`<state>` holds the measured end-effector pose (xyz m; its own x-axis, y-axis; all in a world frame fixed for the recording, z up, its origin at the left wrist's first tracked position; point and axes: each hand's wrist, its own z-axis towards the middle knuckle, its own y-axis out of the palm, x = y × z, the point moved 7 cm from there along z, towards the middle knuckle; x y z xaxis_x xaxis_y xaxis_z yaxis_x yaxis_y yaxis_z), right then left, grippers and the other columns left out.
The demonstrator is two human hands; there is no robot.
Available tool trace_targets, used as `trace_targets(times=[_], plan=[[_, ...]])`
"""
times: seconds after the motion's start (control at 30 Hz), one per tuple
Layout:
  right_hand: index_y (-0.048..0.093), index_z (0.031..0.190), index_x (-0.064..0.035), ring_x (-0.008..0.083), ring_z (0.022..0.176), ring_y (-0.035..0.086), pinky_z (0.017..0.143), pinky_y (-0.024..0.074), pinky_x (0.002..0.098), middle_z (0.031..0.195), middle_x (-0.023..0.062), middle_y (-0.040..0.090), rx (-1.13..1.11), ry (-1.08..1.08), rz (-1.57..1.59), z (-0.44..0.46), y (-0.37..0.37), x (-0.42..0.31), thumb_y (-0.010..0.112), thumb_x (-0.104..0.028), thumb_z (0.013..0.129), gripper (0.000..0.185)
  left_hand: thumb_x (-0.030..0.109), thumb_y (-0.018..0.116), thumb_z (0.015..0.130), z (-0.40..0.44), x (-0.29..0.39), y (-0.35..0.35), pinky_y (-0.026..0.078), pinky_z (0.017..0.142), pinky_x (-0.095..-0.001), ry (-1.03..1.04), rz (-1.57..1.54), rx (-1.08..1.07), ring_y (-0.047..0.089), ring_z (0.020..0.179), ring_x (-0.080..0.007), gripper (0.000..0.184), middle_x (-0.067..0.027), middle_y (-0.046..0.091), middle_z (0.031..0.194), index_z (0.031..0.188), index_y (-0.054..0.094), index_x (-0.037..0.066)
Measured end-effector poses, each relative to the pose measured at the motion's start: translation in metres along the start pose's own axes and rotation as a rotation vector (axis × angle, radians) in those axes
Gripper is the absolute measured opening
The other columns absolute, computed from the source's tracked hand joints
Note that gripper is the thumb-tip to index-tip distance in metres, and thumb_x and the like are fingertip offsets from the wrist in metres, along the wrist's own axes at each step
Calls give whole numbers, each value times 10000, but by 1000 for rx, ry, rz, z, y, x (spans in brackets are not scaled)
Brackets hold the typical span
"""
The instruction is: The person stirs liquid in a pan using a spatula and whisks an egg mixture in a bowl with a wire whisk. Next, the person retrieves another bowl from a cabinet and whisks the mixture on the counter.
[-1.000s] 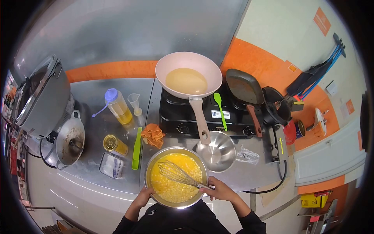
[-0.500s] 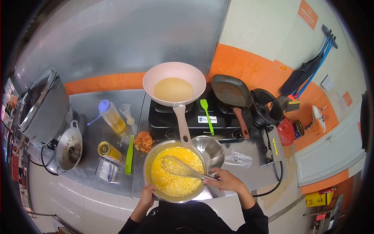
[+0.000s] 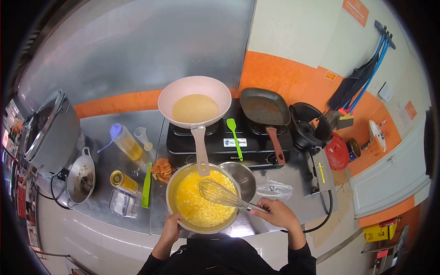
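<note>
My left hand (image 3: 172,227) grips the lower left rim of a steel bowl (image 3: 172,201) at the counter's front edge. The bowl holds a yellow mixture (image 3: 197,204) with pale bits in it. In my right hand (image 3: 276,213) is the handle of a wire whisk (image 3: 224,195), whose wires rest in the mixture. An emptier steel bowl (image 3: 245,178) is partly hidden behind the first. Above them a pink pan (image 3: 195,85) with pale liquid sits on the black stove (image 3: 183,149), its handle reaching over the bowl's rim.
On the stove are a green spatula (image 3: 235,140) and a dark square pan (image 3: 266,107). Left stand an oil bottle (image 3: 128,144), a yellow-lidded jar (image 3: 123,182), a clear container (image 3: 121,203), a green utensil (image 3: 146,188) and an orange cloth (image 3: 162,170). Crumpled plastic (image 3: 275,189) lies right.
The view has shifted, so the stove and pans appear further left. My right hand and the whisk handle have moved right, away from the bowl's rim. My left hand still holds the bowl.
</note>
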<state>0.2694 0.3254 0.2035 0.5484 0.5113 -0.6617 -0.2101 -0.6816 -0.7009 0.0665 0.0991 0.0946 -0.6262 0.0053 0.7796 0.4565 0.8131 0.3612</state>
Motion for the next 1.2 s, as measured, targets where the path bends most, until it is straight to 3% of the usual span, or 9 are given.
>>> trace_targets(times=[0.03,0.53,0.63,0.73,0.83,1.2], plan=[[604,839,-55,274,567,582,543,431,333,613,133,580,-11,31,-26,-1,-1,5,620,-459,747,414,70,457,688,-2,3,4,495,693,-330,2,12,17,583,816,-215,302,-110,583,893,957,535,-44],[600,821,-42,285,581,580,562,433,340,623,137,580,35,49,51,-5,-15,42,625,-472,732,440,106,442,696,16,-3,17,514,699,-401,-4,136,2,585,842,-247,378,-130,567,948,1044,492,-34],[580,792,-44,180,473,488,495,383,293,556,79,546,102,-7,40,-5,-19,43,637,-388,768,350,106,439,695,12,5,26,517,707,-420,16,154,-4,586,855,-252,426,-137,559,972,1094,456,-41],[582,793,-41,176,477,487,495,384,292,557,80,542,114,13,46,-5,-21,48,638,-384,768,348,108,443,695,17,1,25,518,711,-428,18,154,-8,588,865,-254,444,-141,556,981,1113,441,-43],[602,830,-51,292,611,591,580,441,348,644,147,590,83,87,37,-8,-26,47,618,-470,738,430,107,447,695,19,-1,23,522,701,-422,0,145,-19,590,862,-255,429,-141,560,973,1097,453,-40],[597,847,-99,270,604,596,534,465,344,697,90,612,218,-74,-254,-43,-50,-15,615,-418,743,336,102,448,704,24,-1,23,527,664,-398,6,136,4,601,766,-247,328,-124,575,877,1002,488,-28]])
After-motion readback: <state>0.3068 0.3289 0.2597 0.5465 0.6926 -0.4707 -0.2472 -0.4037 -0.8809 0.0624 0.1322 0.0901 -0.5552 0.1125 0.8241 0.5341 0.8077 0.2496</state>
